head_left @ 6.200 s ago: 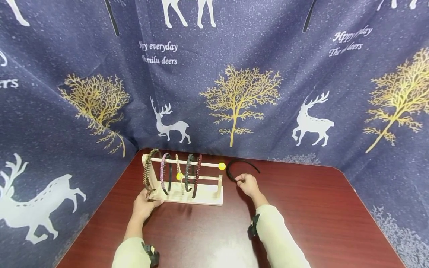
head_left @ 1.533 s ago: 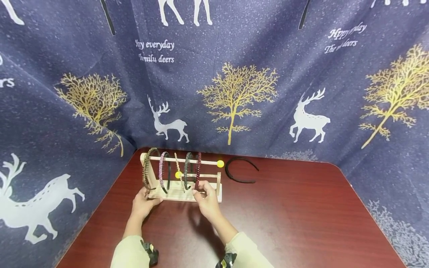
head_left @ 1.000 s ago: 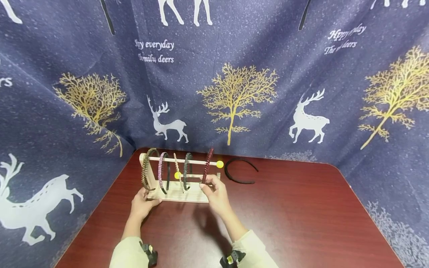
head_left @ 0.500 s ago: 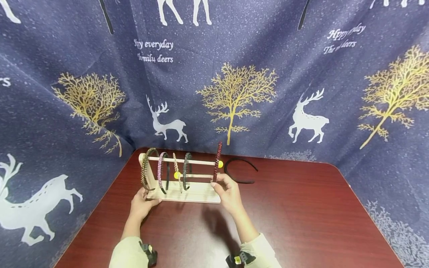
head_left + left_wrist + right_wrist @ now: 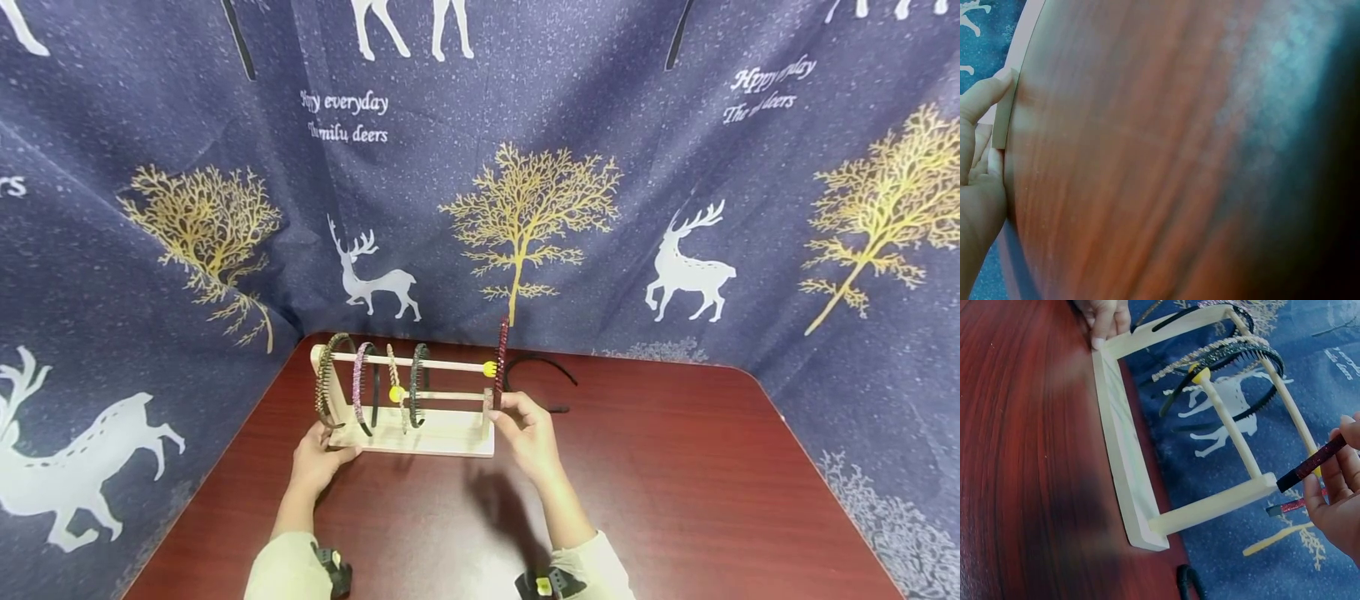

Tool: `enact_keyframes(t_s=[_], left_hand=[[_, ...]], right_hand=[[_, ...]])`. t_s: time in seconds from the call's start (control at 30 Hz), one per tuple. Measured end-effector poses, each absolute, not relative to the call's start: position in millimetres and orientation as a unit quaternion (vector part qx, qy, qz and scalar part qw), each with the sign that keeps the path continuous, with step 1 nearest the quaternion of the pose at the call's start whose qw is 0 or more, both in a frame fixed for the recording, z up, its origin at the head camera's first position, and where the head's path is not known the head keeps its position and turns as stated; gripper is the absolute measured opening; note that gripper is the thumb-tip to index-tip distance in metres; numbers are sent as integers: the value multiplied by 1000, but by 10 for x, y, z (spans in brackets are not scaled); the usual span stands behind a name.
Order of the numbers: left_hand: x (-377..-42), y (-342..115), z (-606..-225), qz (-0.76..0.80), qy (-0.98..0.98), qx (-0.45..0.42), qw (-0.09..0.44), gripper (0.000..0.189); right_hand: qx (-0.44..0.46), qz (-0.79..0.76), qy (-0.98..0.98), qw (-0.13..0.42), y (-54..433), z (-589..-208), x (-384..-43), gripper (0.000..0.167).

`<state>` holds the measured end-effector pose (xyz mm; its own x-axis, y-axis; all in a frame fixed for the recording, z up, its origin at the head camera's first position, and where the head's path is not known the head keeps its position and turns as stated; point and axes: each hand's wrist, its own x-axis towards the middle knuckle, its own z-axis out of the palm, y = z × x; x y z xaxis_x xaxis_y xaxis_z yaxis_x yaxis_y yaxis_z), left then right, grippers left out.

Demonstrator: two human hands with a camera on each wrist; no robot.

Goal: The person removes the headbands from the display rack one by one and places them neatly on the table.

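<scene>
Now R hand pinches red hdband, L hand grips rack, cloth reads "everyday".

On the blue cloth beyond the far edge of the table, white lettering above the far left corner reads "everyday" and "milu deers"; above the far right corner, "Hppy", "day", "The", "deers".
</scene>
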<state>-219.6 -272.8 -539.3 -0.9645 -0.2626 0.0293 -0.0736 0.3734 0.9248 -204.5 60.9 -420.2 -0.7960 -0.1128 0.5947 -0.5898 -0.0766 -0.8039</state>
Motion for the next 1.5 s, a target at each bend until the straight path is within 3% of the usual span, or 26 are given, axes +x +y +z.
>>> enact_keyframes(t_s=[0.43, 0.73, 1.07, 1.27, 1.5], left_hand=[[-2178, -2739, -5395, -557, -821, 104, 76, 66], [-2174, -2728, -5367, -536, -833, 102, 91, 55], [-2186, -2730, -5390, -554, -822, 102, 80, 61], [-2206, -2728, -5399, -547, -826, 97, 89, 58], [-2199, -2722, -5404, -556, -821, 100, 83, 62]], right_hand=[[233, 697, -652, 189, 800, -4309, -2060, 11], [199, 718, -639, 189, 1018, -4540, -2155, 10], [143, 733, -639, 185, 1261, -4610, -2184, 24], [96, 732, -647, 191, 1400, -4652, -2190, 10], [66, 704, -676, 206, 1582, -4698, -2185, 13]])
